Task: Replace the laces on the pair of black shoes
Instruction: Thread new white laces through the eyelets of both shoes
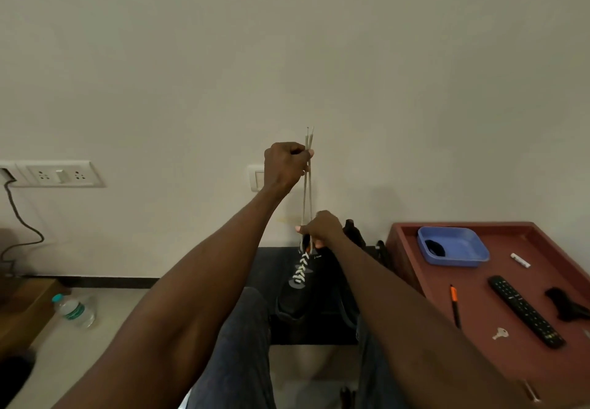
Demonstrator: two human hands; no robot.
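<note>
Both strands of the pale lace were pinched together in the left hand, its grip closed on them high above the black shoe, with the two tips standing up past the fingers. Lower down, the right hand held a closed grip at the shoe's top opening, where the strands ran taut into the eyelets. White crossings of lace were visible down the tongue. That shoe stood on a dark counter against the far wall, between the person's knees; a second black shoe lay just right of it, partly hidden by the forearm. Farther right, a red tray carried a blue tub, a remote control, a pen and a key.
</note>
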